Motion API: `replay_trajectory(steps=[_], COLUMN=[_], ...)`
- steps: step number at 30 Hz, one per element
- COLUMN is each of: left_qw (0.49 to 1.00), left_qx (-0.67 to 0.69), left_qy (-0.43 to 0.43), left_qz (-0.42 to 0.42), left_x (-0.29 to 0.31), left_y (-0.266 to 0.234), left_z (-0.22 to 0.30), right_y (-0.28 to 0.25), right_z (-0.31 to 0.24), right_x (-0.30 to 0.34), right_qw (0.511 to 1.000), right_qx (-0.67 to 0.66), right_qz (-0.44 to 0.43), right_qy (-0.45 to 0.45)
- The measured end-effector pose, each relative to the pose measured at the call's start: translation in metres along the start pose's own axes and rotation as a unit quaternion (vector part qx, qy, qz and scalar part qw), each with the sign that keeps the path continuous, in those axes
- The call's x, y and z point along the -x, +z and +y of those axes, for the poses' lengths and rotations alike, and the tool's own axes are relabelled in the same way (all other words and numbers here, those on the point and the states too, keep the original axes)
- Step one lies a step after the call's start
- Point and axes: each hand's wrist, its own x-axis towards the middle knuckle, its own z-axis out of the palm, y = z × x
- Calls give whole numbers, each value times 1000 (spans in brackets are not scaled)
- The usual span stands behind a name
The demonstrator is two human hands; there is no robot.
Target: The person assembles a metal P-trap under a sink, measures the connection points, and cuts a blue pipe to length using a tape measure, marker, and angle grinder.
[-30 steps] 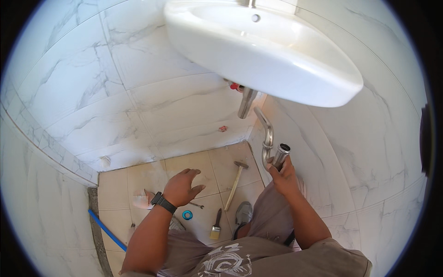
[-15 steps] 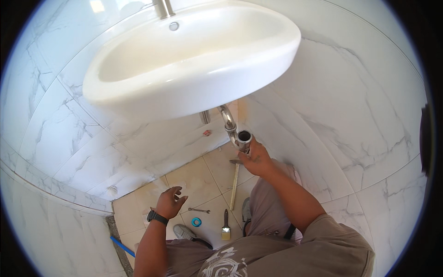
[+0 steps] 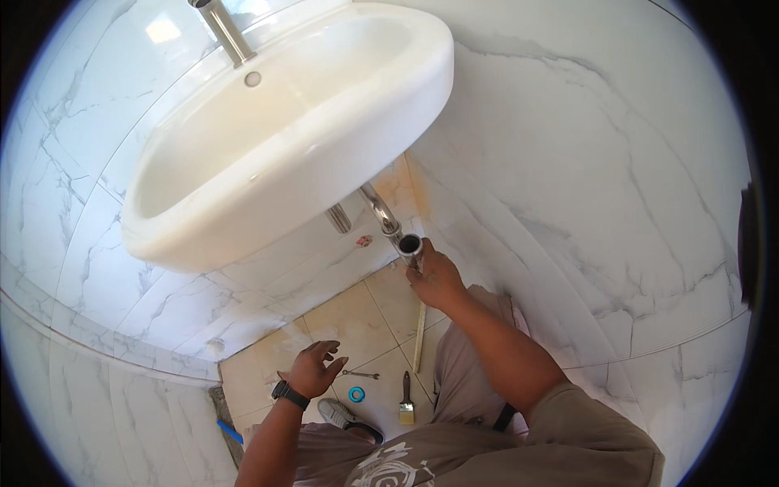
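Below a white wall-hung washbasin [image 3: 284, 195], my right hand [image 3: 436, 277] is closed around a chrome P-trap [image 3: 412, 247], gripping it beneath its open round end, which faces up. The trap's bent pipe [image 3: 380, 209] runs back toward the wall. A short chrome drain tailpiece [image 3: 338, 217] sticks down from the basin's underside, apart from the trap. My left hand [image 3: 315, 369], with a dark watch on its wrist, hovers over the floor with fingers apart and nothing in it. Nearest to it are a spanner [image 3: 361, 374] and a roll of blue tape [image 3: 356, 394].
A paintbrush [image 3: 406, 399] and a pale wooden handle [image 3: 419, 337] lie on the beige floor tiles [image 3: 349, 321]. Marble-patterned tiled walls [image 3: 568, 187] stand close around. A tap [image 3: 223, 32] rises behind the basin. At lower left is a blue pipe [image 3: 230, 432] by a rough floor edge.
The view has turned and shifted, so the basin appears more tilted and further left. My right hand still grips the trap; the left stays empty. The hammer's head is now hidden.
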Motion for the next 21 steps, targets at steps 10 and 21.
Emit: replay_trajectory(steps=[10,21], left_qw=[994,957], left_qx=[51,199], left_qy=[38,-134], left_qz=[88,165], left_x=[-85,-194], left_y=[-27,4], left_z=[85,124], right_y=[37,60], right_z=[-15,-15], right_x=[-70,-65], right_qw=[1000,992], right_qx=[15,-8], right_qz=[2,57], right_qy=[-18,-114])
